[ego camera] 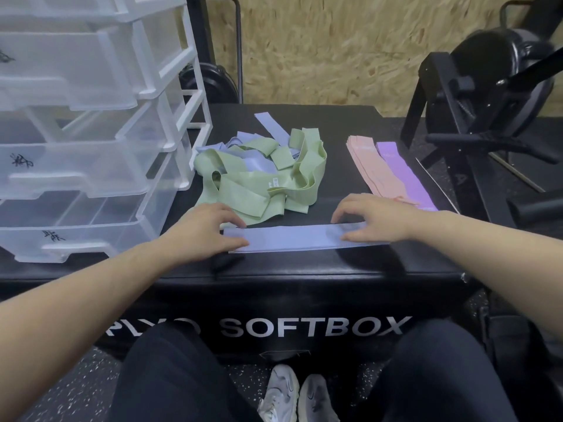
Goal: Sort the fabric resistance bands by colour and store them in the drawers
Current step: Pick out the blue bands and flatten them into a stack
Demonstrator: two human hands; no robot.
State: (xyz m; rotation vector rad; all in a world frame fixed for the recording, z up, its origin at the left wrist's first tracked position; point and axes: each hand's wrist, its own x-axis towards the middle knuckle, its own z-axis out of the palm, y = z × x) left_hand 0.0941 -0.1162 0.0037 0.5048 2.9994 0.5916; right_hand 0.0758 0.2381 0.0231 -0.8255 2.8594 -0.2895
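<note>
Head view: both hands (201, 229) (370, 219) press blue band (292, 237) flat on box (304, 269)

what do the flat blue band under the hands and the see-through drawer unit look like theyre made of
The flat blue band looks like matte woven fabric: no shine, soft folded edges. The see-through drawer unit looks like glossy translucent plastic: moulded rims, contents visible through walls.
</note>
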